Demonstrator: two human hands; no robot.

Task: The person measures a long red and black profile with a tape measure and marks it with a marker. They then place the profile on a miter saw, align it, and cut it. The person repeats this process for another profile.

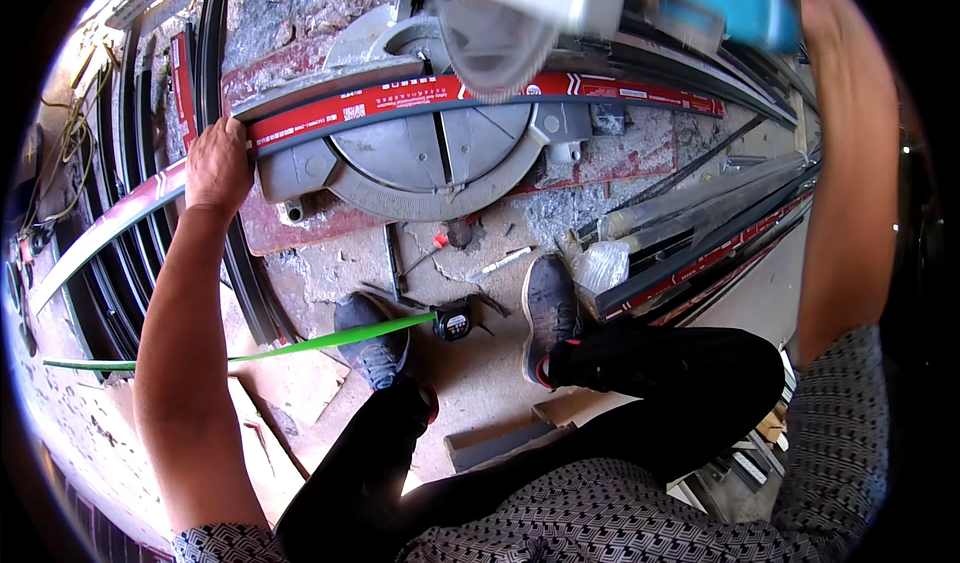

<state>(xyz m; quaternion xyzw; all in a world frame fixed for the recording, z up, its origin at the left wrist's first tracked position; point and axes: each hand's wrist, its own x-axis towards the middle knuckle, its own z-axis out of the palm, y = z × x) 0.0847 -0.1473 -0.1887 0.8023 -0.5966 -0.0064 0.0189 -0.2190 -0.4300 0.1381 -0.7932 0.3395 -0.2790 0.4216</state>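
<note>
My left hand (218, 168) is wrapped round a long metal profile (400, 100) with red printed film, pressing it along the fence of a miter saw. The profile lies across the saw's round grey base (480, 158) and runs on past my hand to the lower left. At the upper right, my right hand (822, 8) grips the teal-and-white saw head (740, 13); its fingers are mostly hidden. The toothed blade (495, 48) hangs over the profile, slightly blurred. Whether it touches the profile I cannot tell.
A tape measure (452, 319) with its green blade drawn out lies between my shoes (372, 338). Dark profiles (205, 63) stand at the left, and wrapped ones (690, 253) lie at the right. A white marker (503, 262) and a red-tipped screwdriver (425, 253) are on the floor.
</note>
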